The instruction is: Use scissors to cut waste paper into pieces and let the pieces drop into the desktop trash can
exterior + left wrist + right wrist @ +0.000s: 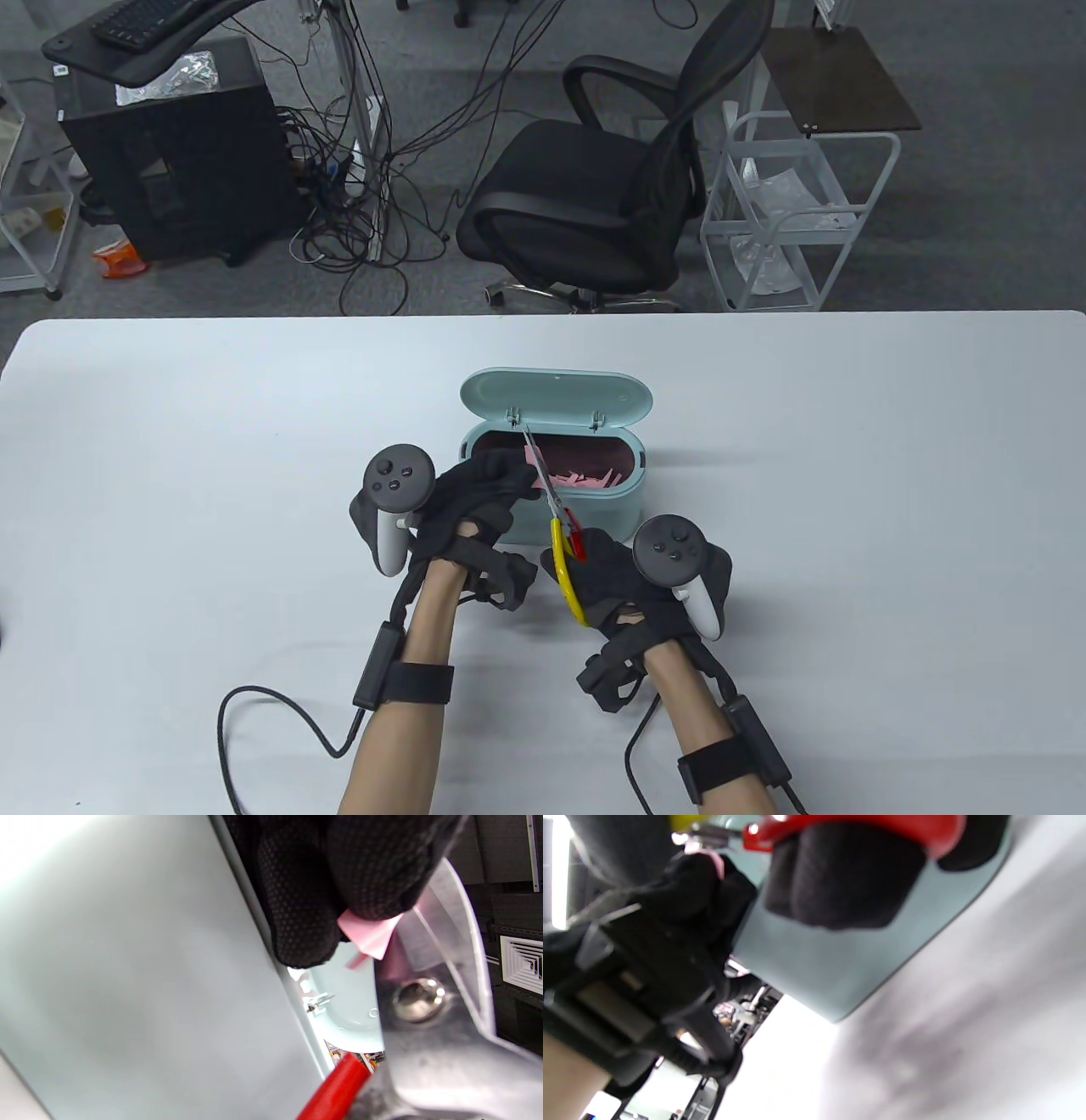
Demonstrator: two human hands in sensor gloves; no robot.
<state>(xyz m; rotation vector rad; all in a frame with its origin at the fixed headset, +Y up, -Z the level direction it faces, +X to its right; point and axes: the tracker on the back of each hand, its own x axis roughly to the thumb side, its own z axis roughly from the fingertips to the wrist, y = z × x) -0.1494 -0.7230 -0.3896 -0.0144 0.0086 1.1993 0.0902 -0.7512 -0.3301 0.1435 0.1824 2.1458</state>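
A pale teal desktop trash can (594, 509) stands mid-table with its lid (556, 396) swung up and pink paper scraps (585, 479) inside. My left hand (484, 501) hovers at the can's near-left rim and pinches a small pink paper piece (371, 935) between its fingertips. My right hand (619, 577) grips scissors (556, 509) with red and yellow handles; the blades (536, 463) reach over the can's opening beside the paper and look nearly closed. In the right wrist view my curled fingers (840, 878) sit through the red handle (865, 825) against the can's wall (814, 955).
White table (848, 509) spreads wide on both sides of the can. A cable (254, 705) from my left forearm loops on the table at the near left. Beyond the far edge stand a black office chair (611, 187) and a white cart (789, 221).
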